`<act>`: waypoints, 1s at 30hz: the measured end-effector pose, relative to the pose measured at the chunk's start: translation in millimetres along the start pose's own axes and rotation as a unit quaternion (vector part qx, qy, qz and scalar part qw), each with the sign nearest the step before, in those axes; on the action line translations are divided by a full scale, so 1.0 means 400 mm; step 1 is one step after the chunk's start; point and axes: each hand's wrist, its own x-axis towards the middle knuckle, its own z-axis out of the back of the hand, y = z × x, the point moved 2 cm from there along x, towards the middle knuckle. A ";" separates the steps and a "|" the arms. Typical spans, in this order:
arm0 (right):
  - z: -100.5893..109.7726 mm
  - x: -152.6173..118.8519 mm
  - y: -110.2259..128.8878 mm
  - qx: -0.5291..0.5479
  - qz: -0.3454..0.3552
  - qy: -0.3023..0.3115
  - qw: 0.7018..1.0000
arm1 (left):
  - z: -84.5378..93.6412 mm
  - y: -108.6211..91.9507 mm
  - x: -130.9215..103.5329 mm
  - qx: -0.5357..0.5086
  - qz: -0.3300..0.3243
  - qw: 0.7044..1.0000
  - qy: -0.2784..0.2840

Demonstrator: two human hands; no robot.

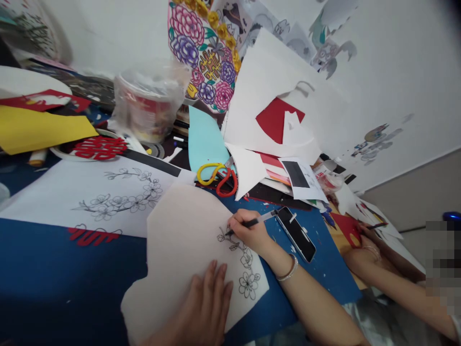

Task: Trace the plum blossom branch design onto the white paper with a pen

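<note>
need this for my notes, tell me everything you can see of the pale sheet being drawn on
The pale sheet looks like thin pinkish-cream paper or felt, cut with curved, uneven edges. It lies flat on the blue table cover, its top edge overlapping a white sheet with printed blossoms. A black outlined flower branch runs down its right side. The left hand presses flat on its lower part; the right hand rests on it, holding a pen with the tip at the drawing.

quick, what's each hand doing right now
Left hand: open, flat on the pale paper.
Right hand: closed around a pen, tip on the flower drawing.
</note>
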 end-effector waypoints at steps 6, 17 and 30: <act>-0.001 0.000 -0.002 0.011 -0.001 -0.004 1.000 | 0.000 0.001 0.004 0.011 -0.010 1.000 -0.006; -0.001 0.001 0.002 0.003 -0.005 -0.011 1.000 | 0.007 0.008 0.006 0.008 -0.019 1.000 0.024; 0.000 0.000 0.002 -0.007 -0.008 -0.015 1.000 | 0.002 -0.001 0.000 -0.005 -0.004 1.000 0.012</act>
